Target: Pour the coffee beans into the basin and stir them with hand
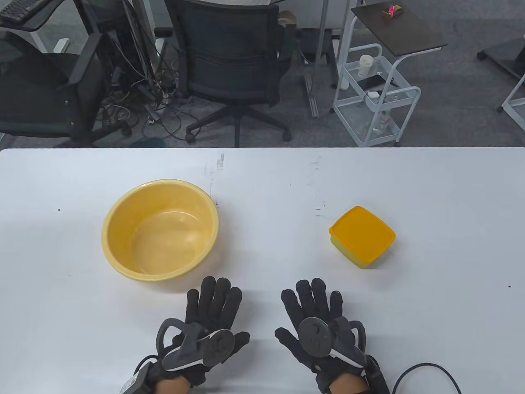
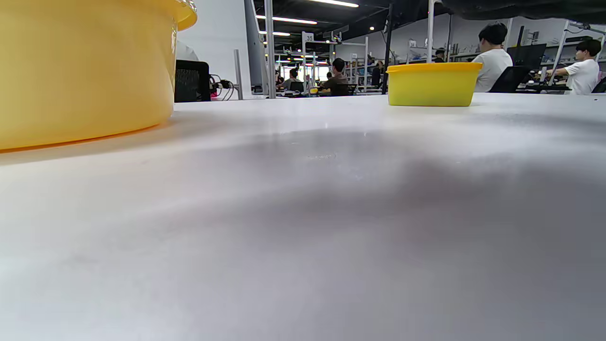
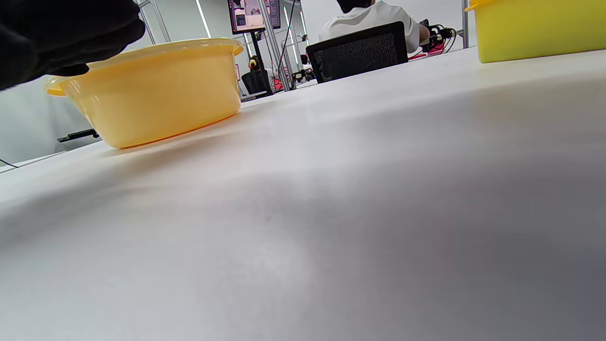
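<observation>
The yellow box [image 1: 362,237] sits on the right half of the white table [image 1: 262,184], its orange lid pressed on and facing straight up, so whatever it holds cannot be seen. It is squarish with rounded corners, with no clear long axis, and stands turned so that one corner points toward the person and the opposite one toward the far edge. The yellow basin [image 1: 160,230] stands upright on the left half, mouth open to the ceiling, well apart from the box; it is round and its inside shows only bare plastic. Both gloved hands lie palm down near the table's front edge, between the two containers. The left hand [image 1: 207,324] rests just in front of the basin, fingers straight and lightly spread, pointing away from the person and holding nothing. The right hand [image 1: 318,324] lies beside it in the same flat pose, fingers straight, slightly fanned, gripping nothing, with the box farther off to its right. In the low wrist views the palms appear to sit on the surface, though contact is hard to judge. A black cable [image 1: 426,375] curls at the right wrist.
</observation>
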